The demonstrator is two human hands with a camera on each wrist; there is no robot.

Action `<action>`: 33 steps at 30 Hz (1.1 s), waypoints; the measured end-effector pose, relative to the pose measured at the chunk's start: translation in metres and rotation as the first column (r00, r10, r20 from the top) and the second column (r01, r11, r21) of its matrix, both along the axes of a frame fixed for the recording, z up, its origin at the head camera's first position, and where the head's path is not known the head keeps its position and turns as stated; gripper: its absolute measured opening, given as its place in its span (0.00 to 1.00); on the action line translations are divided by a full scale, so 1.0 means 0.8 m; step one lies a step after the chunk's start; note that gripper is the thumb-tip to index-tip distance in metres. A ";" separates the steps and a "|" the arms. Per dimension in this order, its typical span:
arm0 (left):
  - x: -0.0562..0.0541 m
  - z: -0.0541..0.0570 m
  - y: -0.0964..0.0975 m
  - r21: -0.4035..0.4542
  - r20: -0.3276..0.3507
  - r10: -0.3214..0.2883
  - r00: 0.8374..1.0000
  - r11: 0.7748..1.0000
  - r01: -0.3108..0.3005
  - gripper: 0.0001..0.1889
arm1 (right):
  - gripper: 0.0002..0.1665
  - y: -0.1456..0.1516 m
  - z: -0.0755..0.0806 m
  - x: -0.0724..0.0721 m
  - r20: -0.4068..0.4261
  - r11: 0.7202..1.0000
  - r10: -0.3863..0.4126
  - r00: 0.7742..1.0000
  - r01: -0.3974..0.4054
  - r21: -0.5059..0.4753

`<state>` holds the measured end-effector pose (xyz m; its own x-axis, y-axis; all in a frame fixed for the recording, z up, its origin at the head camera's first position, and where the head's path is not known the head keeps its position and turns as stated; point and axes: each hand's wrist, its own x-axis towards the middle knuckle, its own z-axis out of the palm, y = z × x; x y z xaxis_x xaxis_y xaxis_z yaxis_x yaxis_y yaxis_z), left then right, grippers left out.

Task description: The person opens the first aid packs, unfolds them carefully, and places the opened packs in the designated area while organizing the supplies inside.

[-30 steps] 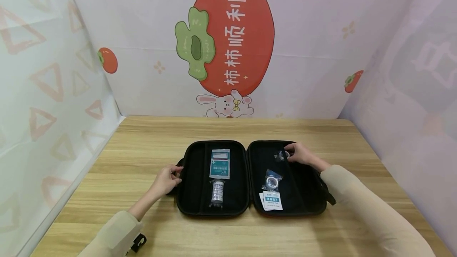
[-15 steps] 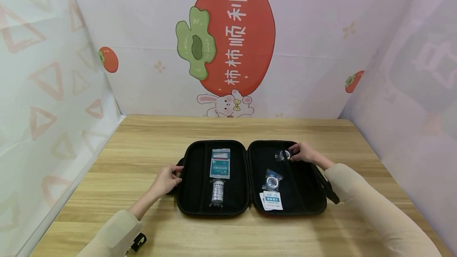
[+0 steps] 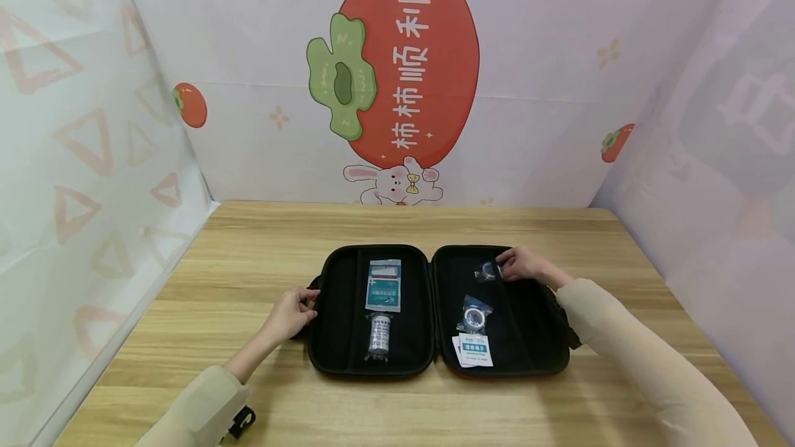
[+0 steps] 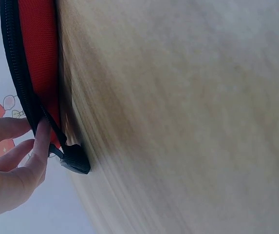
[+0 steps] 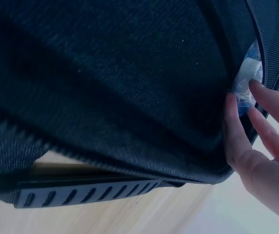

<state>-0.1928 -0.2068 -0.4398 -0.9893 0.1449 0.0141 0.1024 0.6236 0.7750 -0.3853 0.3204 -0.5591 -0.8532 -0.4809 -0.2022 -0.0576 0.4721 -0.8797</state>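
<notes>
An unzipped black case (image 3: pixel 335 309) with a red outside (image 4: pixel 41 58) lies spread flat on the table. My left hand (image 3: pixel 289 310) pinches its left rim, thumb and fingers on either side of the zipper edge (image 4: pixel 17 63). At the far side of the right half, my right hand (image 3: pixel 523 264) has its fingertips on a plastic-wrapped roll of tape (image 3: pixel 486 271), partly tucked behind a black band. Up close in the right wrist view, thumb and fingers grip the white roll (image 5: pixel 249 78). Below it lie a second wrapped tape roll (image 3: pixel 475 318) and white alcohol pad packets (image 3: pixel 475 350).
The left half of the case holds a teal-and-white packet (image 3: pixel 383 286) and a wrapped white cylinder (image 3: pixel 379 335). A ribbed grey handle (image 5: pixel 85 192) sticks out from the right side. Around the case is the wooden table (image 3: pixel 261 226), with printed curtains (image 3: pixel 528 123) behind it.
My right hand and the tape roll shift slightly right, then back left toward the case's middle; the forearm swings with them. The left hand stays on the rim.
</notes>
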 end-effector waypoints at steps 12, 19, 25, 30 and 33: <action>0.001 0.000 0.001 0.003 0.003 0.005 1.000 1.000 -0.005 0.20 | 0.28 0.003 -0.027 -0.016 0.100 0.993 -0.083 0.992 0.091 -0.078; 0.002 0.001 0.002 -0.003 -0.009 0.015 1.000 1.000 -0.015 0.20 | 0.40 0.028 -0.082 -0.054 0.198 0.975 -0.170 0.965 0.194 -0.109; 0.001 0.001 0.002 0.000 -0.004 0.012 1.000 1.000 -0.012 0.20 | 0.34 0.010 -0.049 -0.021 0.183 0.968 -0.150 0.972 0.182 -0.174; 0.001 0.002 0.002 -0.002 -0.005 0.005 1.000 1.000 -0.005 0.20 | 0.29 -0.047 0.066 0.061 0.196 0.963 -0.128 0.972 0.169 -0.208; 0.001 0.001 0.002 -0.001 -0.003 0.005 1.000 1.000 -0.005 0.20 | 0.32 -0.078 0.123 0.097 0.211 0.969 -0.203 0.956 0.227 -0.100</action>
<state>-0.1921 -0.2054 -0.4387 -0.9900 0.1403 0.0171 0.1019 0.6249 0.7740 -0.3078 0.2576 -0.4604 -0.8880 -0.3219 -0.3285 0.2143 0.3424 -0.9148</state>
